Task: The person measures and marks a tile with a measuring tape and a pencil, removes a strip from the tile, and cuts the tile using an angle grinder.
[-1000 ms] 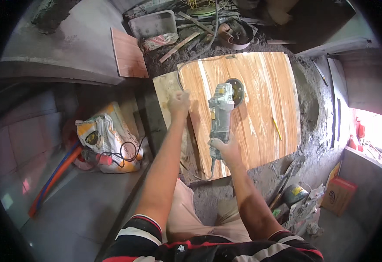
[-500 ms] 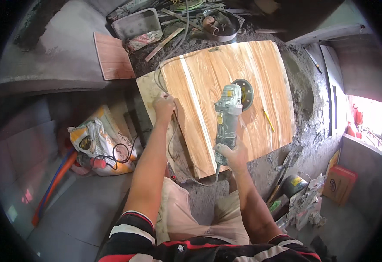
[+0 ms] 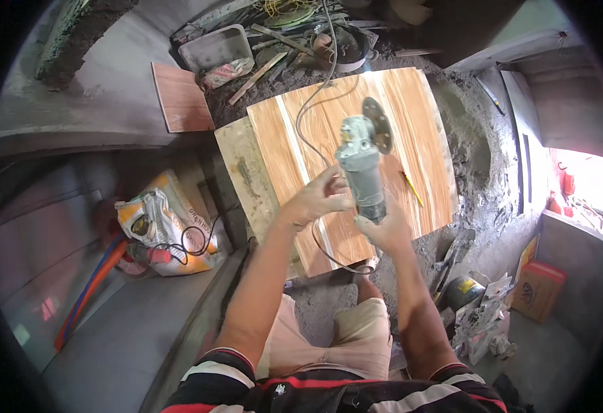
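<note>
My right hand (image 3: 388, 230) is wrapped round the rear handle of a grey-green angle grinder (image 3: 361, 158). Its dark cutting disc (image 3: 378, 125) stands tilted at the far end, over a wood-grain tile (image 3: 342, 237). Close to the left side of the grinder's body is my left hand (image 3: 317, 198), thumb and fingers apart; whether a fingertip touches the tool I cannot tell. The grey power cord (image 3: 304, 115) loops over the tile and passes by my left hand. A yellow pencil (image 3: 411, 189) lies on the tile to the right of the grinder.
Under the tile's left side is a stained board (image 3: 239, 162). A printed sack (image 3: 167, 230) with black cable stands at left. Farther back are a grey tub (image 3: 215, 47), a round basin (image 3: 351, 58) and a loose tile piece (image 3: 179, 96). A cardboard box (image 3: 539, 292) sits at right.
My left hand has come from the tile's left edge, where it was at the cord, over to the grinder. The grinder is turned, its disc more edge-on. The cord has shifted right.
</note>
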A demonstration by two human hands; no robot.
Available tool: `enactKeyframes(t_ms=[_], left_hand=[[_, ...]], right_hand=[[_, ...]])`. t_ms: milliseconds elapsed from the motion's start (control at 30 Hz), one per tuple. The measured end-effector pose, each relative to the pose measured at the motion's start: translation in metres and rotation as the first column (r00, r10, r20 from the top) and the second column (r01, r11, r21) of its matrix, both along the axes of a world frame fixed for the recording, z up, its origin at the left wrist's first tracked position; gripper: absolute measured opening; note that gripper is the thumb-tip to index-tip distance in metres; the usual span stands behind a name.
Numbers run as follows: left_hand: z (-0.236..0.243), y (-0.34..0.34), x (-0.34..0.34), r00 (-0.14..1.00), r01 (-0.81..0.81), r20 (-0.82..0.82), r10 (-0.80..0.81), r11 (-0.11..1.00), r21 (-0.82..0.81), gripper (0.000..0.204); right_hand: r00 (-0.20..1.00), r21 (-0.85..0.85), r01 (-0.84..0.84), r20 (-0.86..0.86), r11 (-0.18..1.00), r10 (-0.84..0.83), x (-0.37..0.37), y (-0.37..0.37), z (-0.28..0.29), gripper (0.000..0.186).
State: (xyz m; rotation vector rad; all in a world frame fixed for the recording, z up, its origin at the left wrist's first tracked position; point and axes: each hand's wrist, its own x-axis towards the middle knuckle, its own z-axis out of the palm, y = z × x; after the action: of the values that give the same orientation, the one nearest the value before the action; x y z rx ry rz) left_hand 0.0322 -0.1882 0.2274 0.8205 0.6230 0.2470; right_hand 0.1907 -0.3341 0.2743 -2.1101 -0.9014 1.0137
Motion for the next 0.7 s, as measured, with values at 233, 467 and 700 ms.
enactKeyframes(t_ms=[233, 467, 700], left_hand=[[-0.009, -0.014, -0.014, 0.972, -0.162, 0.137, 0.191, 0.967, -0.196, 0.078], [-0.13, 0.03, -0.033, 0.765, -0.091, -0.627, 0.147, 0.988, 0.121, 0.071], [-0.159, 0.041, 0.017, 0.434, -0.028, -0.678, 0.593, 0.761, 0.648, 0.078]], right_hand=[[0.997, -0.002, -0.077, -0.014, 0.997, 0.077, -0.028, 0.033, 0.007, 0.044], [0.873, 0.335, 0.29, -0.477, 0.896, -0.104, -0.049, 0.022, 0.024, 0.056], [0.86, 0.186, 0.344, -0.455, 0.92, -0.23, -0.017, 0.007, 0.009, 0.051]])
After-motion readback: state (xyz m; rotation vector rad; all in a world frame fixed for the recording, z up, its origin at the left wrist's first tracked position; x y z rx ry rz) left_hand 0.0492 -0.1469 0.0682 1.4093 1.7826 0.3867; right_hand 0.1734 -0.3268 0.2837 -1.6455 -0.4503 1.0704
